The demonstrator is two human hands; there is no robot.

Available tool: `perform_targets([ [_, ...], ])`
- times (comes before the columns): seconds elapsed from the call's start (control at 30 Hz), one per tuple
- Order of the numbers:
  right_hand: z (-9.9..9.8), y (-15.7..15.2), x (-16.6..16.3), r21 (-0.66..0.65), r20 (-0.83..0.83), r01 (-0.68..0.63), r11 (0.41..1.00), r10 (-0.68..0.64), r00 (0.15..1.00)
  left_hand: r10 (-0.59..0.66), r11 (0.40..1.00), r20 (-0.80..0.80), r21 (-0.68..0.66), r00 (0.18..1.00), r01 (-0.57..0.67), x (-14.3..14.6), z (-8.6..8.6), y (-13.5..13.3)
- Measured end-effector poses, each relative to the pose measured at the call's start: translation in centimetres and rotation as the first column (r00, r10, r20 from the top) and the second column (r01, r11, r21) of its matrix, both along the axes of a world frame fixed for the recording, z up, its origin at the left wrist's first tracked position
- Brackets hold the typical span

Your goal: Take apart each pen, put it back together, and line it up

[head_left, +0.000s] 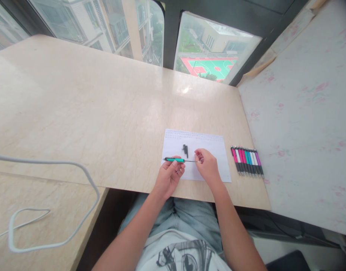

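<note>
My left hand [167,180] is closed round the green barrel of a ballpoint pen [177,160], which lies level with its black clip end to the left. From the barrel's right end a thin refill [190,161] sticks out. At that refill's tip, the fingers of my right hand [209,165] are pinched; a small pale bit shows there, too small to name. Just beyond the pen, small black pen parts [185,150] lie on a white sheet of paper [220,150] with lines of handwriting along its top.
To the right, several pens [246,162] in pink, white, teal and purple lie in a row near the papered wall [299,131]. A white cable [77,164] loops over the left side of the pale tabletop [105,113]. Windows line the far edge.
</note>
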State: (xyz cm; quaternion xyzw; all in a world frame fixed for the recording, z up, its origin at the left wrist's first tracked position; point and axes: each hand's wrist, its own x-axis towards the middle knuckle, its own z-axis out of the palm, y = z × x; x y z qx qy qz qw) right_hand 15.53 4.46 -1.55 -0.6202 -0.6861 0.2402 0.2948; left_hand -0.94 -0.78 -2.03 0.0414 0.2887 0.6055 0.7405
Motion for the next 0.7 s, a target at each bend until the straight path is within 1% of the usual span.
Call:
perform_targets([
  [0.07,0.1,-0.8,0.2,-0.047,-0.147,0.042,0.998,-0.048,0.988,-0.006,1.000,-0.031,0.003,1.000,0.006,0.1,0.1,0.0],
  [0.13,0.4,-1.6,0.5,-0.136,-0.332,0.094,0.986,-0.135,0.934,-0.012,1.000,-0.072,0.004,0.997,0.012,0.3,0.3,-0.1],
  [0.17,0.5,-2.0,0.6,-0.181,-0.425,0.121,0.976,-0.189,0.885,-0.014,1.000,-0.098,0.005,0.995,0.015,0.4,0.3,-0.1],
  [0.23,0.9,-2.8,0.8,-0.251,-0.583,0.170,0.953,-0.289,0.759,-0.014,1.000,-0.150,0.008,0.989,0.015,0.6,0.4,-0.1],
  [0.3,1.3,-3.4,0.8,-0.301,-0.695,0.190,0.934,-0.351,0.627,-0.008,1.000,-0.184,0.017,0.983,0.011,0.8,0.3,-0.2],
  [0.33,1.5,-3.7,0.9,-0.322,-0.731,0.186,0.928,-0.368,0.574,-0.003,1.000,-0.192,0.023,0.981,0.007,0.8,0.3,-0.2],
  [0.4,1.9,-4.2,0.9,-0.356,-0.768,0.168,0.919,-0.391,0.508,0.006,0.999,-0.200,0.032,0.980,0.000,0.9,0.3,-0.2],
  [0.6,2.3,-5.0,1.2,-0.372,-0.792,0.237,0.897,-0.440,0.424,0.005,0.999,-0.221,0.033,0.975,0.003,0.8,0.3,-0.1],
  [0.7,2.4,-5.1,1.2,-0.384,-0.795,0.235,0.893,-0.449,0.408,-0.001,0.999,-0.230,0.033,0.973,0.009,0.8,0.4,-0.1],
])
